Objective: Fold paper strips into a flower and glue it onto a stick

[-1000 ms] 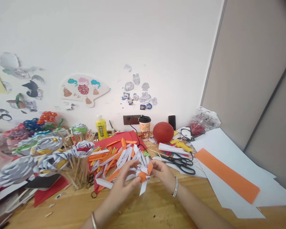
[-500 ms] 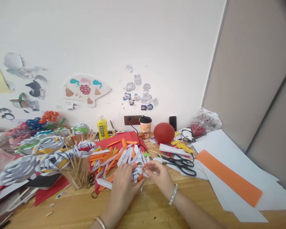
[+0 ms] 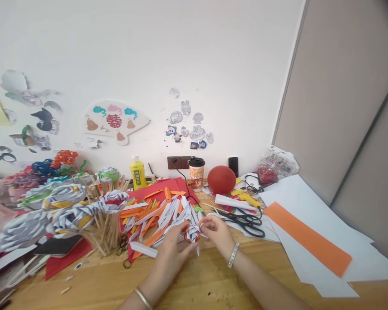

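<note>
A small folded paper flower, white with orange folds round its edge, is held just above the front of the table. My left hand grips it from the left, thumb below and fingers behind. On its right side, my right hand pinches an orange paper strip at the flower's edge. Behind my hands spreads a pile of folded orange and white paper strips, partly over red paper.
Large white paper flowers and wooden sticks crowd the left. Black-handled scissors, a yellow glue gun, a lidded cup and a red balloon stand behind. White sheets with an orange strip lie right.
The paper flower has turned in my left hand, so more of its front shows. My left hand has moved slightly right and down; my right fingers stay at the flower's edge.
</note>
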Available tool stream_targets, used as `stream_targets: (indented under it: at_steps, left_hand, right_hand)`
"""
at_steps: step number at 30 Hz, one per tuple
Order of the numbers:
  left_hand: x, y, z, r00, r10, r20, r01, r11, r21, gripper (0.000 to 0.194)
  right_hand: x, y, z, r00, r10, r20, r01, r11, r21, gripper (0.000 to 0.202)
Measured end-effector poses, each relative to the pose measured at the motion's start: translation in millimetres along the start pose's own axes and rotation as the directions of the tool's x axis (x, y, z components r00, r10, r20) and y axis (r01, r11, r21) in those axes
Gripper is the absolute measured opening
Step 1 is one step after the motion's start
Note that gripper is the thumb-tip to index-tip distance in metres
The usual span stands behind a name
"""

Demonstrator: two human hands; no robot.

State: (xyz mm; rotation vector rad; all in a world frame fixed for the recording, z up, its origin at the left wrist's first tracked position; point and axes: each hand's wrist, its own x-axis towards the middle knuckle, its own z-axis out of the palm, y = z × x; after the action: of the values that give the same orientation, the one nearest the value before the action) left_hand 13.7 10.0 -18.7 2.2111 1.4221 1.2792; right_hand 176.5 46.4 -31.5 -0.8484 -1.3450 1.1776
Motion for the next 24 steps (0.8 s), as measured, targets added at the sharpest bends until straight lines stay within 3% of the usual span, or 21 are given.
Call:
stream_targets:
  at_steps: [7,12,16,20,24]
  left_hand:
    - [4,4,-8.1,0.971,0.235,0.034,-0.238,0.964,0.121,0.038]
    - [2,7,-9.0,0.945,0.305,0.114,-0.320,0.936,0.149,0.039]
    - [0,11,-10.2,0.956,0.259,0.137,-0.270,0.960,0.068,0.042]
    - [3,11,-8.8,0.987,0.137,0.083,-0.133,0.990,-0.057,0.014]
    - [6,7,-3.4,0.999,0.043,0.024,-0.040,0.993,-0.108,0.007]
  right_hand:
    - [-4,-16,-1,0.985,-0.162,-0.050,0.157,0.982,-0.103,0.022]
    - [-8,-20,0,0.981,-0.188,0.042,0.191,0.930,-0.314,0.022]
    - [-10,-21,2,0.980,-0.188,0.070,0.200,0.904,-0.377,0.011]
    - [-11,-23,4,0.975,-0.212,0.068,0.221,0.878,-0.425,0.009]
    - [-13,-20,8,0.957,-0.270,0.101,0.284,0.817,-0.501,0.008]
